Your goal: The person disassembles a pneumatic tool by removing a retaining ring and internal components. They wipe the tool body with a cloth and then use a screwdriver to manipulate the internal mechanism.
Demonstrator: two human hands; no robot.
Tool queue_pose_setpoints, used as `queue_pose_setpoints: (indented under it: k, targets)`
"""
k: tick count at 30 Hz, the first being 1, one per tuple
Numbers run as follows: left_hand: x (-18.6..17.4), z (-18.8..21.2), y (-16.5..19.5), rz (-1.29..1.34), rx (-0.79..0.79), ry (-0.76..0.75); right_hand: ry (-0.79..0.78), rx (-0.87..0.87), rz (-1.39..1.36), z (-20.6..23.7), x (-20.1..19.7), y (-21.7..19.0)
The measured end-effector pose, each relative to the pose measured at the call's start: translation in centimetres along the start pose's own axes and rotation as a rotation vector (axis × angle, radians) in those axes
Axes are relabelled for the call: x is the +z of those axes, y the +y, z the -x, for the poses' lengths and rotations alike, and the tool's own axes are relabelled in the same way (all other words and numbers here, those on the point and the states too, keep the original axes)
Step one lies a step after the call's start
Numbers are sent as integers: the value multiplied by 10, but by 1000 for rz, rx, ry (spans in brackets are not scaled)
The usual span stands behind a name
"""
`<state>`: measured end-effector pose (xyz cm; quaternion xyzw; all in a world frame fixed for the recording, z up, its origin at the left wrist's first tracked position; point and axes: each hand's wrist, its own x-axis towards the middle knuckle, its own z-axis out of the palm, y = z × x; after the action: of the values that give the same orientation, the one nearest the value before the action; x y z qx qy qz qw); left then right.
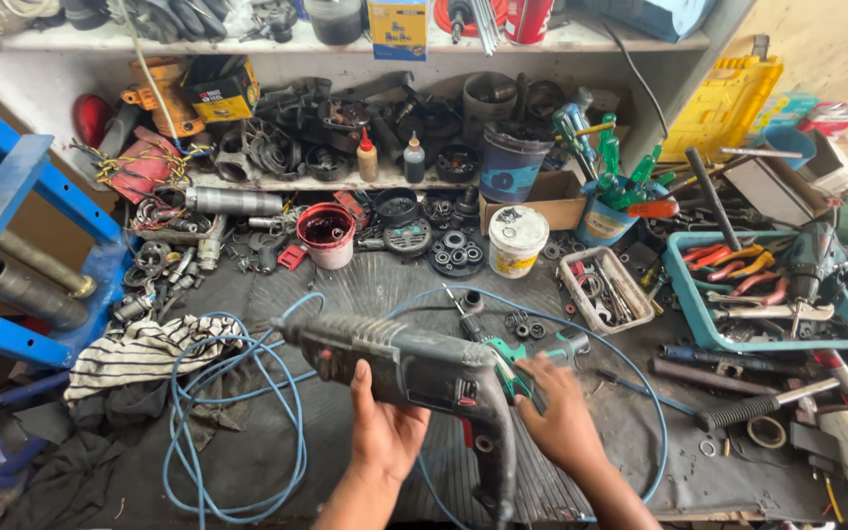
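Cluttered workbench beneath white shelves

You've got a coiled blue cable on the bench left, striped cloth beside it, red pot and white tub further back, blue tray of pliers right, yellow case behind.

Hose coil left of drill
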<state>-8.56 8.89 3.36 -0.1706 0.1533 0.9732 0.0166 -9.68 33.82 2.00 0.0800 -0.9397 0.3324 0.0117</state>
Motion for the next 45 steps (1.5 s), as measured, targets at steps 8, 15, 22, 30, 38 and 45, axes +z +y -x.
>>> queue_pose_setpoints:
  k: [8, 15, 22, 30, 38, 45]
  targets:
    - [-18, 5, -32, 134, -64, 58, -485, 338, -901, 35, -14, -37]
    - [-38, 11, -40, 175, -263, -66, -457, 370, -681, 35, -12, -49]
    - [-77, 27, 9, -1157, -648, -505, -455, 145, -240, 25, -41, -81]
    - [-4, 43, 80, -1643, 1058, -723, -465, -26, -70, 14, -58, -137]
    - [61, 42, 83, -1738, 982, -864, -551, -59, 12, 2, -68, -160]
    - [45, 28, 79, -1733, 966, -911, -534, -39, -12, -1, -65, -158]
